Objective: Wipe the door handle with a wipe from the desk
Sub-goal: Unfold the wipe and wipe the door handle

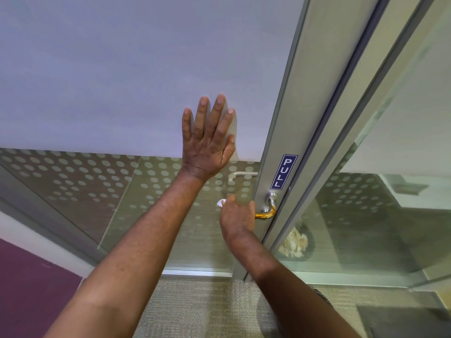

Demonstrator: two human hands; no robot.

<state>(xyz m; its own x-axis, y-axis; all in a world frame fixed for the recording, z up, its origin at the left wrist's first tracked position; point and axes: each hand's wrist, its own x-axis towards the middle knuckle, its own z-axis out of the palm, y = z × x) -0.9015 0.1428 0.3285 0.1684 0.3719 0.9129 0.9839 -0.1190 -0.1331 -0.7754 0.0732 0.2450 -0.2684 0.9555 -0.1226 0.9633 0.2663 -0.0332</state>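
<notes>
The metal lever door handle sticks out from the grey door frame, below a blue PULL sticker. My right hand is closed around the handle's free end, with a white wipe pressed under the fingers; only a small corner of the wipe shows at the left of the hand. My left hand lies flat with fingers spread against the frosted glass door panel, above and left of the handle.
The glass door has a dotted band across its lower part. A second handle shows through the glass on the far side. A bin with crumpled paper stands behind the glass wall at right. Beige carpet lies underfoot.
</notes>
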